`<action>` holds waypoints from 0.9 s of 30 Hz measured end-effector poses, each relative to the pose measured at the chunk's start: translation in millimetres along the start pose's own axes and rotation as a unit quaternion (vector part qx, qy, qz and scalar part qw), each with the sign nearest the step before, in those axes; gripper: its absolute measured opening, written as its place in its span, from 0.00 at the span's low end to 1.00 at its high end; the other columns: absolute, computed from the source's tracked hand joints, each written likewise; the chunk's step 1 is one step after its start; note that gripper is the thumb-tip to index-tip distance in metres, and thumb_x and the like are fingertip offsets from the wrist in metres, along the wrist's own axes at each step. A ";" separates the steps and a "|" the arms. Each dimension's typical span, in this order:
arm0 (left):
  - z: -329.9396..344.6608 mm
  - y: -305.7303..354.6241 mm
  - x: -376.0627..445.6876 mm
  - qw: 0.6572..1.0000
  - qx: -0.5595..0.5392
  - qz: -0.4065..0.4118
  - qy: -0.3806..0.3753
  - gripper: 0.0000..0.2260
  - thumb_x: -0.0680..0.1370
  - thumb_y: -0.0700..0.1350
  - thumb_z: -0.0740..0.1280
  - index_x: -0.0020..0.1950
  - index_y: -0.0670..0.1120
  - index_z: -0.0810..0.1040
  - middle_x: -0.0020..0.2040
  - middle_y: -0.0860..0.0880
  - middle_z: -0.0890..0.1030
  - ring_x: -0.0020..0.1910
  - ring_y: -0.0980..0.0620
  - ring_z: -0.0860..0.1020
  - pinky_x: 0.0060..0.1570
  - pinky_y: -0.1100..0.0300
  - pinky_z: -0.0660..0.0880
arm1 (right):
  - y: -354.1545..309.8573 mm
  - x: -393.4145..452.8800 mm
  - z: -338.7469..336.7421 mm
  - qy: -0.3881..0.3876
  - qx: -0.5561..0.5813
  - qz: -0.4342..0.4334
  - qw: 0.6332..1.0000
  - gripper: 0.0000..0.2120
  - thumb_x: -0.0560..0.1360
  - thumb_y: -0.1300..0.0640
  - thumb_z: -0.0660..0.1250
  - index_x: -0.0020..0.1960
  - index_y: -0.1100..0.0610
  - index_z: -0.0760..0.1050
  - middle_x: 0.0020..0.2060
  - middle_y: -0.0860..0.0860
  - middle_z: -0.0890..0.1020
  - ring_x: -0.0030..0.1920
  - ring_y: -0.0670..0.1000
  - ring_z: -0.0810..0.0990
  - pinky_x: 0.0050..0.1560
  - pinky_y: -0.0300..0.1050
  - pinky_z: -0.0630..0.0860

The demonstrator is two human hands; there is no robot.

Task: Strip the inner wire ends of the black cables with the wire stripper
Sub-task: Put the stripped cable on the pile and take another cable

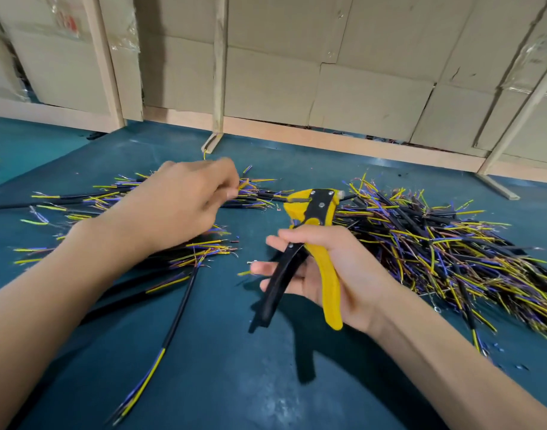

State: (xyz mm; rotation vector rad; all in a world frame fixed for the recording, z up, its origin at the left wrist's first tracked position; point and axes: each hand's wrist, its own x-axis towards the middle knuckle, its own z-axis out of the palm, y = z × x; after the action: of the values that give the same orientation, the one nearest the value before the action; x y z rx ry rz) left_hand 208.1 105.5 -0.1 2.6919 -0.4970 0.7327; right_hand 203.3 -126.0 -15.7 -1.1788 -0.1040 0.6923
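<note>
Green matting [204,383] under everything, and the left hand [185,200] reaches far over the left cable pile [89,200], fingertips pinching at coloured wire ends lying left-right, while the right hand [324,268] grips the wire stripper [315,218], handles spread, head pointing away beside them.

Bare green mat [228,383] in front, cable piles [436,243] flanking, cardboard wall [297,72] behind

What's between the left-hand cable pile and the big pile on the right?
Head view: the right hand holding the wire stripper, above a bare strip of blue table. The left pile and right pile stay apart.
</note>
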 end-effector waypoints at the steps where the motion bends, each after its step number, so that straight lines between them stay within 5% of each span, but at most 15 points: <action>1: 0.7 2.4 0.3 0.999 -0.036 -0.006 0.038 0.02 0.84 0.47 0.58 0.54 0.50 0.67 0.41 0.55 0.78 0.41 0.45 0.79 0.46 0.46 0.76 | -2.1 -1.2 -0.4 0.055 -0.017 -0.025 0.998 0.05 0.77 0.64 0.70 0.45 0.60 0.74 0.44 0.59 0.76 0.48 0.67 0.86 0.39 0.61 0.84; 4: 1.3 5.8 0.6 0.984 -0.102 -0.004 0.146 0.03 0.85 0.50 0.51 0.58 0.54 0.61 0.38 0.54 0.76 0.36 0.50 0.77 0.36 0.52 0.71 | -7.6 -7.2 -7.0 0.181 -0.068 -0.102 0.976 0.06 0.75 0.66 0.71 0.46 0.62 0.74 0.30 0.54 0.76 0.45 0.63 0.87 0.39 0.67 0.83; 7: 2.9 12.1 1.9 0.969 -0.165 0.009 0.186 0.07 0.86 0.50 0.53 0.63 0.53 0.63 0.36 0.51 0.71 0.32 0.49 0.71 0.33 0.56 0.68 | -9.9 -12.3 -8.9 0.180 -0.072 -0.128 0.973 0.07 0.73 0.68 0.72 0.47 0.68 0.74 0.38 0.60 0.77 0.46 0.64 0.87 0.38 0.67 0.83; 10: 6.3 24.5 4.4 0.894 -0.421 -0.035 0.146 0.09 0.85 0.48 0.56 0.65 0.52 0.64 0.34 0.51 0.74 0.29 0.54 0.69 0.33 0.60 0.66 | -6.7 -15.9 -5.2 0.158 -0.067 -0.204 0.964 0.15 0.66 0.65 0.74 0.47 0.74 0.78 0.46 0.73 0.79 0.40 0.63 0.87 0.36 0.58 0.83; 12: 8.9 37.5 4.8 0.836 -0.538 -0.052 0.093 0.10 0.83 0.46 0.57 0.65 0.50 0.67 0.35 0.47 0.77 0.28 0.52 0.69 0.33 0.57 0.67 | -3.0 -16.7 -3.1 0.119 -0.073 -0.278 0.950 0.03 0.68 0.62 0.71 0.39 0.63 0.80 0.44 0.70 0.83 0.36 0.63 0.84 0.38 0.58 0.83; 15: 13.3 56.4 2.5 0.785 -0.616 -0.072 0.005 0.09 0.83 0.46 0.59 0.60 0.45 0.73 0.41 0.45 0.82 0.27 0.50 0.68 0.28 0.60 0.64 | 2.0 -16.9 -0.7 0.083 -0.064 -0.322 0.941 0.06 0.74 0.61 0.73 0.42 0.62 0.78 0.40 0.62 0.84 0.35 0.61 0.83 0.40 0.57 0.82; 22: 2.1 58.9 -0.3 0.781 -0.617 -0.078 -0.055 0.09 0.82 0.45 0.63 0.47 0.44 0.80 0.41 0.41 0.84 0.22 0.51 0.60 0.24 0.64 0.56 | -4.2 -20.3 -2.4 0.090 -0.090 -0.405 0.905 0.08 0.73 0.57 0.73 0.52 0.56 0.84 0.44 0.54 0.81 0.39 0.50 0.81 0.38 0.51 0.83; 25: 1.8 61.8 -1.2 0.803 -0.580 -0.070 -0.117 0.11 0.82 0.45 0.63 0.50 0.37 0.77 0.41 0.41 0.86 0.20 0.52 0.62 0.23 0.66 0.59 | -8.5 -21.6 -4.7 0.067 -0.089 -0.407 0.906 0.06 0.74 0.61 0.72 0.50 0.55 0.84 0.41 0.54 0.83 0.40 0.53 0.83 0.39 0.47 0.82; 27: 4.5 64.1 -1.8 0.816 -0.555 -0.082 -0.136 0.12 0.84 0.44 0.63 0.52 0.35 0.76 0.42 0.41 0.86 0.20 0.52 0.64 0.23 0.67 0.59 | -8.9 -21.6 -8.2 0.083 -0.117 -0.414 0.899 0.06 0.73 0.61 0.72 0.48 0.52 0.83 0.40 0.53 0.83 0.41 0.56 0.83 0.43 0.53 0.80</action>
State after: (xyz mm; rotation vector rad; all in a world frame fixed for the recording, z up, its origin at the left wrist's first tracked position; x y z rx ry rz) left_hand 182.7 47.1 8.0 1.6629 -0.5171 -0.0637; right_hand 193.7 -146.3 -5.3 -1.2730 -0.5236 -0.1817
